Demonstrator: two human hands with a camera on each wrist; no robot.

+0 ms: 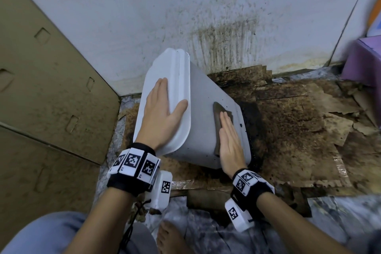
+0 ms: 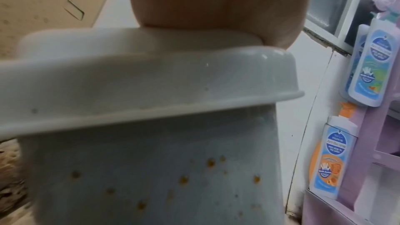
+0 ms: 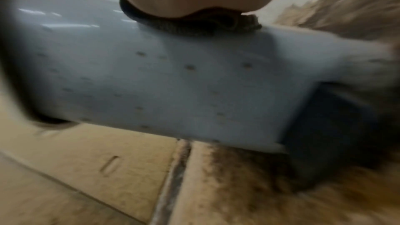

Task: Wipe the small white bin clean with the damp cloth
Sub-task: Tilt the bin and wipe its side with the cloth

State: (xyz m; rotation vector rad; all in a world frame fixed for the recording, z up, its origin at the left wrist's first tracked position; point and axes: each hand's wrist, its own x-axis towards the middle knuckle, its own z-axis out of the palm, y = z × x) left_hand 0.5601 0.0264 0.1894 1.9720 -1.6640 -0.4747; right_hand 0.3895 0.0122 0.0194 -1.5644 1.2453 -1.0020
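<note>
Two flat hands on the white bin

The left hand (image 1: 159, 112) lies palm-down on the lid end of the bin (image 1: 204, 97), fingers straight and together, thumb splayed over the lid's rim. The right hand (image 1: 229, 140) lies flat on the bin's side wall, nearer its base, straight fingers pressing the cloth (image 1: 219, 115) against it. Both forearms reach in from below, each wrist wearing a black band with white marker blocks. A bare foot (image 1: 169, 237) shows between the forearms.

dim, even light; both wrist views blurred, head view bowed at edges.
</note>
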